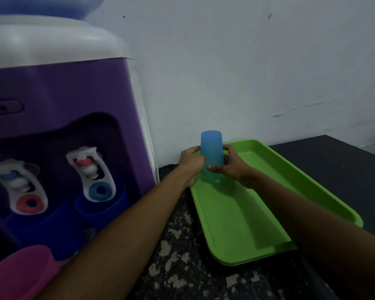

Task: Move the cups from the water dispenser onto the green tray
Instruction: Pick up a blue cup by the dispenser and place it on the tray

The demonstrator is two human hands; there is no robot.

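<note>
A light blue cup stands upside down at the far left corner of the green tray. My left hand grips its left side and my right hand wraps its right side. Under the taps of the purple water dispenser sit two dark blue cups, one below the right tap and one below the left tap. A pink cup shows at the bottom left, in front of the dispenser.
A speckled dark counter carries the dispenser and the tray. A black surface lies to the right behind the tray. A pale wall closes the back.
</note>
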